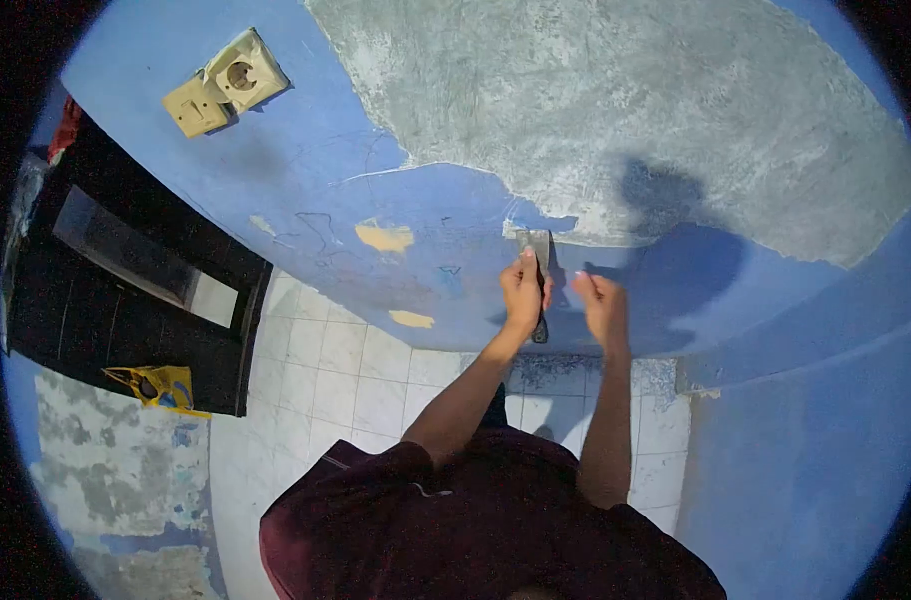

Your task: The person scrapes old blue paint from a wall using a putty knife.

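Observation:
My left hand (522, 292) is wrapped round a putty knife (541, 262), its thumb laid along the flat blade. The blade's tip meets the wall at the ragged lower border of the bare grey plaster (575, 110), where blue paint (455, 215) begins. Below the hand, the dark handle end sticks out. To the right, my right hand (603, 312) is raised in front of the blue wall with its fingers curled closed. Whether anything is inside those fingers is hidden. A thin strip of blue paint (550, 222) lies just above the blade.
Two cream wall sockets (243, 75) hang at the upper left. A black door or cabinet (145, 270) stands at left, with a yellow plastic bag (160, 388) by it. Dark paint flakes (565, 374) are scattered on the white tiles (330, 350) along the wall's foot.

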The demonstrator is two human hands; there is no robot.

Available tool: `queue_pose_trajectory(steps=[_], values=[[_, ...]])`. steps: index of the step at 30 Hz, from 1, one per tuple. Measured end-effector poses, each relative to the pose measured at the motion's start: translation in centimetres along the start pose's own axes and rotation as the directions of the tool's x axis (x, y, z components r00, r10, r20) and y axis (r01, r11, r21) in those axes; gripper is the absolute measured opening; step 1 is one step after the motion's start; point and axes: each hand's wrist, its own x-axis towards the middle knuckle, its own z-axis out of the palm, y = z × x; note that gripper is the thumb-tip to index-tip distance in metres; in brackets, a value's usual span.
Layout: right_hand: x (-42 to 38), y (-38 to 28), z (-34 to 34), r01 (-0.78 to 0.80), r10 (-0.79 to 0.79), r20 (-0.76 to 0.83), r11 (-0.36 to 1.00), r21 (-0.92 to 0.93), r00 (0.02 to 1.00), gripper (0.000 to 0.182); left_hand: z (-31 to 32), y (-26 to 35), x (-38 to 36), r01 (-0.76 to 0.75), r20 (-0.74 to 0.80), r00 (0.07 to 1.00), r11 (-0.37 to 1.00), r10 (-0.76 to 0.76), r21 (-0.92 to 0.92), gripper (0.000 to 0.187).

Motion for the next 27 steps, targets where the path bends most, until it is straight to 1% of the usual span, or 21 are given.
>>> queue_pose_trajectory(steps=[1, 2, 3, 4, 5, 6, 7, 9, 11, 13, 15, 16, 18, 20, 22, 23, 24, 25, 26, 27], values=[[-0.6, 0.4, -1.2, -0.004, 0.004, -0.007, 1.000, 0.002, 1.000, 0.037, 0.6, 0.4, -0.1, 0.022, -0.036, 0.999, 0.999, -0.023, -0.032, 0.055], [-1.3, 0.8, -2.4, -0.023, 0.021, -0.048, 0.999, -0.039, 0.999, 0.040, 0.9, 0.5, 0.0, 0.026, -0.030, 0.999, 0.999, -0.027, -0.030, 0.055], [-1.9, 1.4, -3.6, -0.043, 0.036, -0.088, 0.996, -0.081, 0.995, 0.043, 1.2, 0.6, 0.2, 0.005, -0.030, 1.000, 0.997, -0.007, -0.080, 0.055], [-2.2, 2.9, -4.4, -0.048, 0.040, -0.093, 0.995, -0.086, 0.995, 0.043, 1.5, 0.8, 0.3, -0.016, -0.032, 0.999, 0.991, 0.012, -0.131, 0.055], [-2.3, 4.3, -5.0, -0.032, 0.026, -0.126, 0.999, -0.040, 0.992, 0.043, 1.9, 1.0, 0.4, -0.011, -0.029, 1.000, 0.991, 0.008, -0.136, 0.055], [-2.5, 5.7, -5.3, -0.012, 0.012, -0.157, 1.000, 0.003, 0.988, 0.043, 2.3, 1.2, 0.6, -0.008, -0.034, 0.999, 0.975, 0.000, -0.220, 0.055], [-2.9, 5.3, -5.9, -0.010, 0.009, -0.157, 1.000, -0.003, 0.988, 0.043, 2.6, 1.3, 0.7, -0.007, -0.039, 0.999, 0.953, -0.005, -0.303, 0.056], [-3.5, 4.4, -7.1, -0.094, 0.094, -0.142, 0.996, 0.007, 0.985, 0.043, 3.0, 1.2, 0.5, -0.004, -0.021, 1.000, 0.950, -0.003, -0.313, 0.055], [-3.8, 4.4, -7.3, -0.057, 0.057, -0.138, 0.998, 0.005, 0.989, 0.043, 3.4, 1.7, 0.3, -0.005, -0.001, 1.000, 0.947, 0.005, -0.320, 0.055], [-4.0, 4.4, -7.3, -0.017, 0.018, -0.137, 1.000, 0.006, 0.990, 0.044, 3.6, 2.2, 0.4, 0.004, -0.062, 0.998, 0.932, -0.028, -0.363, 0.056], [-4.5, 4.4, -6.7, 0.021, -0.014, -0.110, 0.998, 0.058, 0.994, 0.044, 3.7, 2.2, 0.3, 0.022, -0.037, 0.999, 0.926, -0.039, -0.376, 0.055], [-4.7, 4.2, -6.6, 0.024, -0.018, -0.109, 0.998, 0.058, 0.994, 0.044, 3.6, 2.3, 0.1, 0.044, -0.010, 0.999, 0.922, -0.052, -0.385, 0.054], [-4.6, 3.7, -6.6, -0.014, 0.015, 0.010, 0.998, -0.062, 1.000, 0.043, 3.3, 2.8, 0.1, 0.028, -0.020, 0.999, 0.923, -0.038, -0.384, 0.053], [-4.5, 3.2, -6.1, -0.007, 0.007, 0.000, 0.999, -0.032, 1.000, 0.042, 3.1, 3.1, 0.0, 0.014, -0.025, 0.999, 0.924, -0.026, -0.382, 0.052], [-4.8, 2.5, -5.1, -0.010, 0.010, -0.003, 1.000, 0.004, 1.000, 0.041, 2.2, 2.6, -0.9, 0.097, 0.075, 0.994, 0.963, -0.081, -0.253, 0.050], [-4.6, 2.0, -4.6, 0.051, -0.050, -0.023, 0.997, 0.060, 0.998, 0.039, 1.6, 2.2, -1.3, 0.135, 0.110, 0.987, 0.971, -0.115, -0.195, 0.049], [-4.2, 1.4, -4.0, 0.115, -0.110, -0.048, 0.987, 0.115, 0.993, 0.038, 1.0, 1.8, -1.6, 0.133, 0.112, 0.987, 0.973, -0.113, -0.190, 0.049], [-3.7, 1.4, -2.9, 0.116, -0.110, -0.052, 0.986, 0.121, 0.993, 0.038, 0.6, 1.5, -1.8, 0.145, 0.089, 0.986, 0.987, -0.139, -0.067, 0.047], [-3.1, 1.6, -1.4, 0.163, -0.150, -0.071, 0.961, 0.224, 0.986, 0.036, 0.3, 1.6, -2.0, 0.161, 0.062, 0.984, 0.985, -0.164, 0.057, 0.046], [-2.7, 1.9, 0.0, 0.206, -0.185, -0.093, 0.924, 0.323, 0.978, 0.035, 0.0, 1.6, -2.0, 0.163, 0.064, 0.984, 0.984, -0.167, 0.064, 0.046]])
